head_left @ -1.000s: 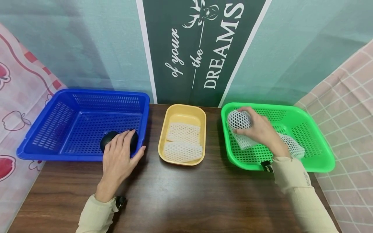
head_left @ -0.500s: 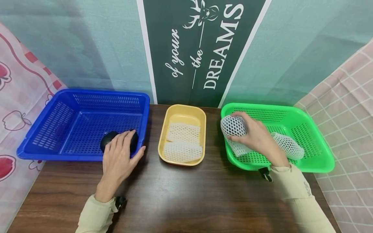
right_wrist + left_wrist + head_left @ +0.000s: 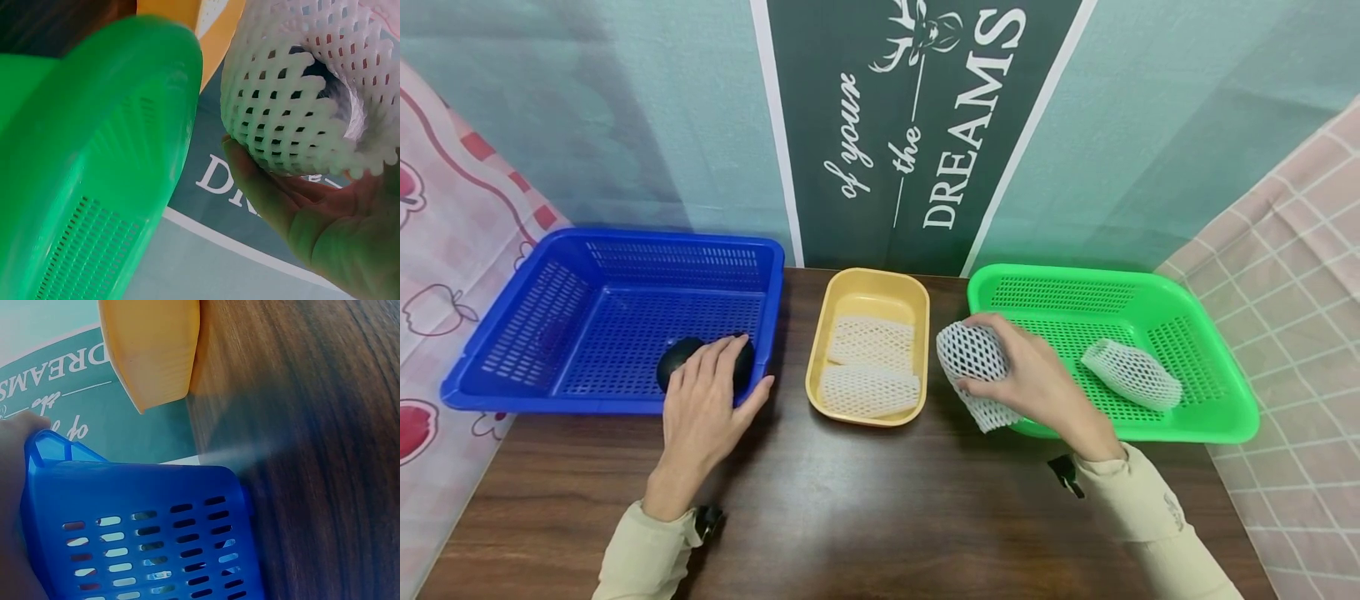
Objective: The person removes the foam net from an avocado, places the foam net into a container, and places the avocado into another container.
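Observation:
My right hand [image 3: 1033,379] holds a white foam fruit net [image 3: 973,354] by its side, just past the left edge of the green basket [image 3: 1213,392]. In the right wrist view, something dark and shiny [image 3: 337,94] shows inside the net's mouth; its kind is unclear. My left hand [image 3: 703,408] rests over black rounded objects [image 3: 676,360] in the near right corner of the blue basket [image 3: 557,404]. Its fingers lie across them and its thumb is outside the rim. The left wrist view shows mostly the basket's slotted wall [image 3: 156,487].
Between the baskets stands a yellow tray [image 3: 868,287] with flat foam nets [image 3: 871,392] in it. Another filled foam net [image 3: 1133,375] lies in the green basket. Behind the wooden table [image 3: 865,508] hangs a printed cloth [image 3: 880,233].
My right hand has carried the foam net left and toward me, from inside the green basket to past its left rim. The left hand has stayed still.

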Available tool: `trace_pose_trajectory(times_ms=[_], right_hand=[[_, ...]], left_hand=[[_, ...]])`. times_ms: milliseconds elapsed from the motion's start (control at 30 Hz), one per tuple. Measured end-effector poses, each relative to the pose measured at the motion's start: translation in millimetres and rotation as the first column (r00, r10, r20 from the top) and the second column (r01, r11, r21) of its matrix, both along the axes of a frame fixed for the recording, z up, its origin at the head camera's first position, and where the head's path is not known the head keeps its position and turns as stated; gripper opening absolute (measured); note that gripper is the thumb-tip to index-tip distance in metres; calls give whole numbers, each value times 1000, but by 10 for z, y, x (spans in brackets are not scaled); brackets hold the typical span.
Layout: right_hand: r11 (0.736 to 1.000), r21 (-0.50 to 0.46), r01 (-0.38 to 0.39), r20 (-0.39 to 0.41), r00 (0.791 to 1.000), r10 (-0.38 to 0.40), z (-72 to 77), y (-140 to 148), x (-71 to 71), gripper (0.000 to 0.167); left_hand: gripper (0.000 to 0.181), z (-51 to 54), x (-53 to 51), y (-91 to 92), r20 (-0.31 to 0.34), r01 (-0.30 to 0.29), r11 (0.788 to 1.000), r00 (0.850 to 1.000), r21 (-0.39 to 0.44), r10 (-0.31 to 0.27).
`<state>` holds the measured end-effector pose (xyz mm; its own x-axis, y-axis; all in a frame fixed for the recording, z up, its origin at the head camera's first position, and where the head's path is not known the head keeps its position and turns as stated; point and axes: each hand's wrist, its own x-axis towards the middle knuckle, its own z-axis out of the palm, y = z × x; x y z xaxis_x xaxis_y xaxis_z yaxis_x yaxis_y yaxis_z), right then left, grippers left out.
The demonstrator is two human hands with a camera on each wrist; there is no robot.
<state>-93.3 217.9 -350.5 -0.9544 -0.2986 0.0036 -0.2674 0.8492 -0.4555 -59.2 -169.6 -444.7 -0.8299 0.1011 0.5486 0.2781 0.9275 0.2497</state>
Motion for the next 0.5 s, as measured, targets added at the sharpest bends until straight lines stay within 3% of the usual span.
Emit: trace_pose_trajectory(times_ms=[267, 500], right_hand=[[998, -50, -25, 21, 999, 26, -62, -93, 106, 77], [994, -93, -63, 40, 997, 66, -176, -165, 212, 74]], left_hand=[[75, 9, 4, -9, -15, 5, 1000, 1000, 5, -5], [78, 25, 12, -16, 31, 33, 999, 999, 27, -34]])
